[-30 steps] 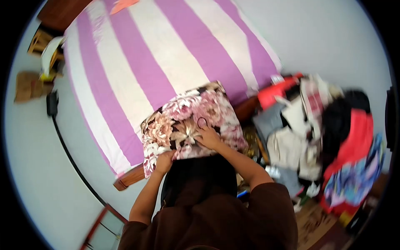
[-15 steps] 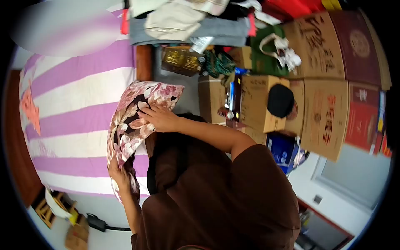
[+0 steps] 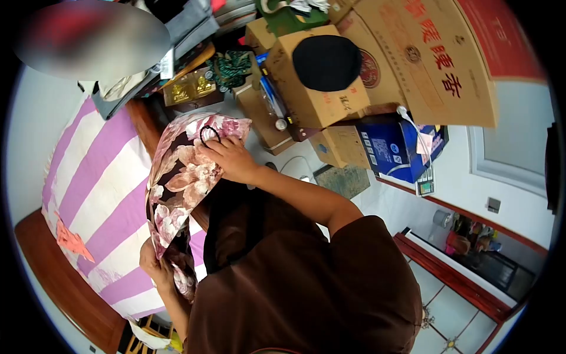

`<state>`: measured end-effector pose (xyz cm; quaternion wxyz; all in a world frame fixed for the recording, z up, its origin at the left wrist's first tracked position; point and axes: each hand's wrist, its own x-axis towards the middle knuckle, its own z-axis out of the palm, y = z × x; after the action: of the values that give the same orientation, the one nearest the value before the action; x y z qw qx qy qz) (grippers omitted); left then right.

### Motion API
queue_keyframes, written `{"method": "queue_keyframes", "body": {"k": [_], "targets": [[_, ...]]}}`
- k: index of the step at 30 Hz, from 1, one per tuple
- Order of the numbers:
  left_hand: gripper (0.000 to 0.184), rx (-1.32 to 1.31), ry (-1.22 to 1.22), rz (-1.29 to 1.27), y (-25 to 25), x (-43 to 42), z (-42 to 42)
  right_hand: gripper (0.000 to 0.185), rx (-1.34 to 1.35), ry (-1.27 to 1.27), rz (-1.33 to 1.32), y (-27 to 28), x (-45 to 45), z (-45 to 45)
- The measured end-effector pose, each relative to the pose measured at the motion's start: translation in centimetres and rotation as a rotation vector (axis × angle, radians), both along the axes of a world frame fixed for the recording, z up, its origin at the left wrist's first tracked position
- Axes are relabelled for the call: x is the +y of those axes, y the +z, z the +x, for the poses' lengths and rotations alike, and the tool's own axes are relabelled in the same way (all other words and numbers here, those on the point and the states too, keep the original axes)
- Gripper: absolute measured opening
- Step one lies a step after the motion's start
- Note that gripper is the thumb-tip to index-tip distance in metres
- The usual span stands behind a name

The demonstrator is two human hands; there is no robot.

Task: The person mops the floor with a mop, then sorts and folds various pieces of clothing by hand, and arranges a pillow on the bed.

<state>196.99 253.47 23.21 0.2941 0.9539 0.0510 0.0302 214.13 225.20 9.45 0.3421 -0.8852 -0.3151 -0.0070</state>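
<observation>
A pillow-like piece with a floral print (image 3: 186, 171) in pink, cream and dark brown is held in front of my body, beside the bed. My left hand (image 3: 155, 264) is closed round its lower left edge, the fingertips partly hidden by the fabric. My right hand (image 3: 231, 159) presses on its upper face with bent fingers. A thin black loop (image 3: 210, 135) shows at the right fingertips; whether the fingers pinch it I cannot tell.
To the left is a bed with a purple-and-white striped sheet (image 3: 112, 159) and an orange cloth (image 3: 72, 239). Stacked cardboard boxes (image 3: 321, 103), a black cap (image 3: 328, 62) and a blue box (image 3: 389, 147) stand to the right. A doorway (image 3: 477, 253) lies at lower right.
My view has turned rightward, so the boxes sit higher and the doorway shows more. Both hands stay on the floral pillow. The black loop now stands out at the right fingertips.
</observation>
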Motion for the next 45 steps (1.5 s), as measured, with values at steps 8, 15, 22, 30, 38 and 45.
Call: {"method": "queue_keyframes", "body": {"k": [8,15,22,30,38,45], "targets": [[0.025,-0.104,-0.11,0.26,3.6,-5.0,0.8,0.031,-0.18,-0.004,-0.088,5.4,-12.8,-2.8],[0.024,-0.154,-0.011,0.616,9.1,-7.1,8.4,0.024,-0.106,0.036,0.075,12.8,-16.3,-5.7],[0.029,-0.769,-0.298,0.698,20.5,-17.9,19.8,0.029,-0.07,-0.17,0.231,23.4,-24.2,-7.8],[0.048,-1.203,-0.433,0.428,26.1,-38.7,33.3,0.025,-0.243,-0.876,0.368,29.4,-35.1,-5.2],[0.069,-0.276,-0.862,0.142,-3.8,-42.2,34.2,0.047,-0.512,-1.01,-0.257,18.3,-40.7,-0.8],[0.076,0.023,-0.924,0.004,-8.4,-42.6,29.8,0.052,-0.348,-0.904,-0.253,12.0,-36.7,-3.0]]}}
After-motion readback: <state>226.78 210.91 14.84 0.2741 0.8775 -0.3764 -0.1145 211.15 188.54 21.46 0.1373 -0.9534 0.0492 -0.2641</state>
